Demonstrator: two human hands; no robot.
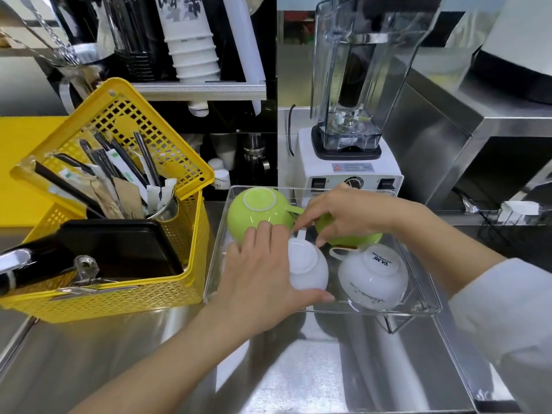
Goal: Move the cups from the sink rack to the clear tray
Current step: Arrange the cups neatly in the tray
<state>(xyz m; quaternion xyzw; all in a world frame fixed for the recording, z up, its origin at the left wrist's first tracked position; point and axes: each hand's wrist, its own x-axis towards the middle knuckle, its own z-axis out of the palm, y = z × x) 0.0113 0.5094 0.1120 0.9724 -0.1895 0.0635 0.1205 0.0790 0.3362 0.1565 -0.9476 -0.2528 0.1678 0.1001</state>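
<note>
1. Much of the second green cup (pixel 349 239) is hidden beneath the right hand (pixel 343 215); only its lower rim and a strip of its side can be seen, and its handle cannot be made out.
2. The near left side of the small white cup (pixel 307 268) is covered by the left hand (pixel 260 273), and the tray floor beneath both hands is concealed.
3. The clear tray (pixel 424 306) is hard to trace: its walls are transparent, and only glints along its rim and corners mark its outline against the steel counter (pixel 89 354).
4. The right sleeve (pixel 507 312) is cut off by the right edge of the frame.
5. Four cups are seen inside the clear tray, all turned upside down with their bases up: a green cup (pixel 260 212) at the far left, the second green cup at the far right, the small white cup at the near left and a larger white cup (pixel 373 276) at the near right.
6. Dark printed lettering is carried on the larger white cup's base and side; its handle points left.
7. The small white cup is gripped by the left hand, thumb along its near side and fingers curled over its left side.
8. The right hand's fingers are bent down over the second green cup, grasping it from above.
9. A yellow basket (pixel 191 234) stands just left of the tray, and a blender (pixel 349 162) behind it.
</note>
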